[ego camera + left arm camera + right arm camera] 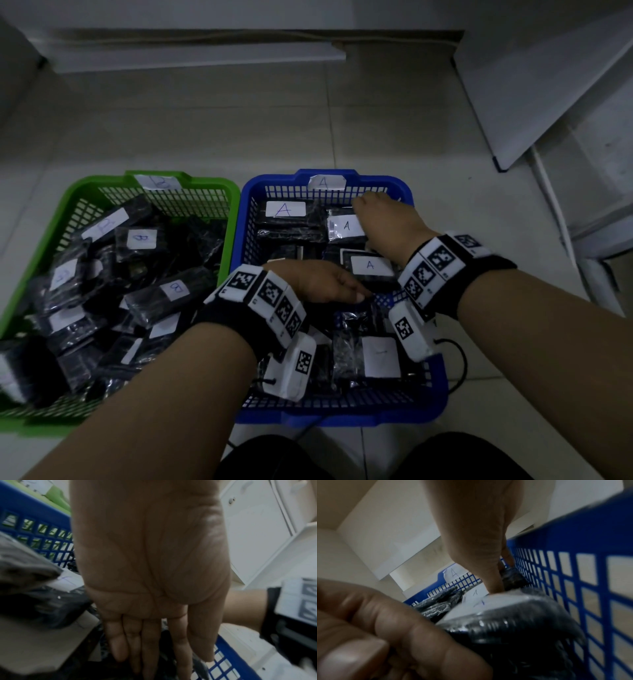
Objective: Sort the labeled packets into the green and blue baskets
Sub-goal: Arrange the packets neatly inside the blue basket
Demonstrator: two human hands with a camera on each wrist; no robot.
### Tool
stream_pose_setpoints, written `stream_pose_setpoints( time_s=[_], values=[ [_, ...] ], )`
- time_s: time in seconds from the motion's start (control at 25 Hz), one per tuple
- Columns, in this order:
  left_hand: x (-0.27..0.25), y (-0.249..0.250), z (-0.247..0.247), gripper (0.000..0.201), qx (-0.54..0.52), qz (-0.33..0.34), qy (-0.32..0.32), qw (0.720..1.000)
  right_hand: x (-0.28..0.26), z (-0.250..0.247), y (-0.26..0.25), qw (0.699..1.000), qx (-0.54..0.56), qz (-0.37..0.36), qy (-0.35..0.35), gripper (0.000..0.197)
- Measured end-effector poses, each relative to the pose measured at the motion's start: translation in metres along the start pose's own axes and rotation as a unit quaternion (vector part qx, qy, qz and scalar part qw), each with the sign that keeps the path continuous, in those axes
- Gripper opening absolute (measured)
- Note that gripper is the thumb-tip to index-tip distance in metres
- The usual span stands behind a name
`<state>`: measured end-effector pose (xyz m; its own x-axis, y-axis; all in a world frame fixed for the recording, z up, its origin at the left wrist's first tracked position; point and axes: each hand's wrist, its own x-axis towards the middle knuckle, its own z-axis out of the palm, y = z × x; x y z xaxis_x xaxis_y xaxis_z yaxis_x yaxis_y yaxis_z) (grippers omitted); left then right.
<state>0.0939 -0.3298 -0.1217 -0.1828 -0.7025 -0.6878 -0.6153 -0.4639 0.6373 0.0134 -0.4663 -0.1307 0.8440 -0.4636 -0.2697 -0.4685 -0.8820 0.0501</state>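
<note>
Packets [371, 265] beneath both hands' grip

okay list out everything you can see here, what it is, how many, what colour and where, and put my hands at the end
green basket: one, green, on the floor at left, tagged B
blue basket: one, blue, on the floor beside it at right, tagged A
B packets: many, dark with white labels, piled in the green basket
A packets: several, dark with white labels, lying in the blue basket
white panels: white, leaning at far right
floor: pale tiles
wrist bands: two, black with white marker blocks
left hand: fingers straight, over the blue basket's middle
right hand: reaching to the blue basket's far right corner, touching packets
</note>
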Motion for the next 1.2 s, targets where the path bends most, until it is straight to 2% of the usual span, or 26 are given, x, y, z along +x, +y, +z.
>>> stream_pose_setpoints(
  time_s=[0.12,0.2,0.32,0.4,0.48,0.6,0.72,0.8,0.88,0.96,1.08,1.16,1.2],
  values=[
    [0.0,0.001,-0.002,0.041,0.003,-0.012,0.012,1.0,0.003,-0.001,-0.003,0.999,0.004,0.013,0.03,0.045],
    [-0.001,0.0,-0.004,0.046,0.018,-0.021,0.035,0.999,0.002,0.003,0.001,0.999,0.015,-0.007,0.04,0.039],
    [0.0,-0.002,-0.004,0.05,0.042,-0.038,0.068,0.996,-0.003,0.006,0.011,0.996,0.072,-0.017,0.043,0.029],
    [0.0,-0.002,-0.005,0.044,0.018,-0.039,0.099,0.994,-0.01,0.001,0.015,0.985,0.168,0.017,0.044,0.03],
    [-0.004,-0.004,-0.008,0.032,-0.021,-0.027,0.143,0.989,-0.024,-0.002,0.013,0.975,0.215,0.015,0.043,0.028],
    [-0.014,-0.015,-0.018,0.011,0.017,-0.016,0.254,0.967,-0.039,-0.001,0.001,0.996,0.078,-0.034,-0.02,0.049],
    [-0.029,-0.031,-0.026,0.011,0.114,-0.07,0.373,0.918,-0.035,0.0,-0.009,0.999,0.041,-0.026,-0.024,0.049],
    [-0.043,-0.039,-0.023,0.027,0.225,-0.147,0.364,0.892,-0.036,-0.006,-0.018,0.998,0.063,-0.013,-0.016,0.045],
    [-0.052,-0.043,-0.017,0.054,0.289,-0.183,0.305,0.889,-0.042,-0.01,-0.027,0.995,0.101,-0.004,-0.017,0.032],
    [-0.055,-0.044,-0.013,0.069,0.31,-0.182,0.282,0.89,-0.053,-0.011,-0.033,0.991,0.103,-0.003,-0.091,0.022],
    [-0.048,-0.047,-0.01,0.077,0.312,-0.191,0.285,0.886,-0.072,-0.008,-0.042,0.968,0.031,-0.016,-0.248,0.042],
    [-0.044,-0.049,-0.007,0.079,0.318,-0.202,0.282,0.882,-0.08,-0.003,-0.043,0.959,0.062,-0.013,-0.276,0.046],
    [-0.043,-0.049,-0.005,0.079,0.317,-0.204,0.285,0.881,-0.082,-0.003,-0.043,0.962,0.095,-0.007,-0.257,0.044]
  ],
)
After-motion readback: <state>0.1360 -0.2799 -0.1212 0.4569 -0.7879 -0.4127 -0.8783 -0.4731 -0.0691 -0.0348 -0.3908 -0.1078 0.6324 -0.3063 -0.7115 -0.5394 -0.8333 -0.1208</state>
